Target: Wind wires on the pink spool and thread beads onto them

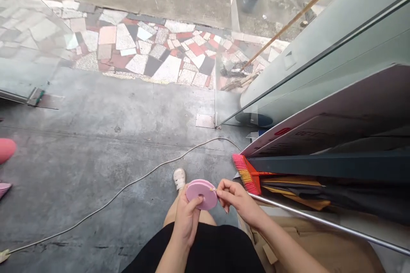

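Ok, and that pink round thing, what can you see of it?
The pink round thing is a flat disc, seemingly two layers, with a small hole in the middle and a yellowish bit near its right edge. It looks smooth, maybe plastic or foam. The left hand holds it facing the camera, thumb by the hole. The right hand has its fingers bent near the right edge; I can't tell if they touch it.

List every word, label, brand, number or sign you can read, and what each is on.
None can be read with certainty.
Large board at right: red mark and dark print, too blurred to read.
Pink spool: no lettering visible.
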The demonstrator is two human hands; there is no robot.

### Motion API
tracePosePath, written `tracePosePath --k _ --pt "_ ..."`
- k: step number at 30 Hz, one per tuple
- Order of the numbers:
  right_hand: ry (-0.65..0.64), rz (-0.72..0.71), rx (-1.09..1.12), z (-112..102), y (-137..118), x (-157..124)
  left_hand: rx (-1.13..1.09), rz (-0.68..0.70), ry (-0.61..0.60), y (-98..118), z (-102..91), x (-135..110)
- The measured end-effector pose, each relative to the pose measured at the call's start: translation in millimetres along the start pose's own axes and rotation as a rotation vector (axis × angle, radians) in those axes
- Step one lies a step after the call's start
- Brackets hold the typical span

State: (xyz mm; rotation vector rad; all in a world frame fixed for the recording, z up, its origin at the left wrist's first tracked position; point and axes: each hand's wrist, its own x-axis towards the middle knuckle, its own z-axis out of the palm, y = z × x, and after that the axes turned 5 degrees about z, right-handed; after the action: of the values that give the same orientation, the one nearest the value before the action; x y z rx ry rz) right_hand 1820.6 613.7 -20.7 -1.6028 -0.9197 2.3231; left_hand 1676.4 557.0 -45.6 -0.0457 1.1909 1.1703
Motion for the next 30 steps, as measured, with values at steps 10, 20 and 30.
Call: tracePosePath --k 10,20,30 --pt "0.021 -0.214 0.155 108 -17 -73 -0.039 0.024 -0.144 76 -23.9 -72" --pt "0.300 -0.361 0.203 196 -13 -161 0.749 0.499 -0.416 129 -38.3 -129" --pt "0.679 -0.582 0.003 227 13 -240 0.813 0.618 -0.524 114 -18.9 -208"
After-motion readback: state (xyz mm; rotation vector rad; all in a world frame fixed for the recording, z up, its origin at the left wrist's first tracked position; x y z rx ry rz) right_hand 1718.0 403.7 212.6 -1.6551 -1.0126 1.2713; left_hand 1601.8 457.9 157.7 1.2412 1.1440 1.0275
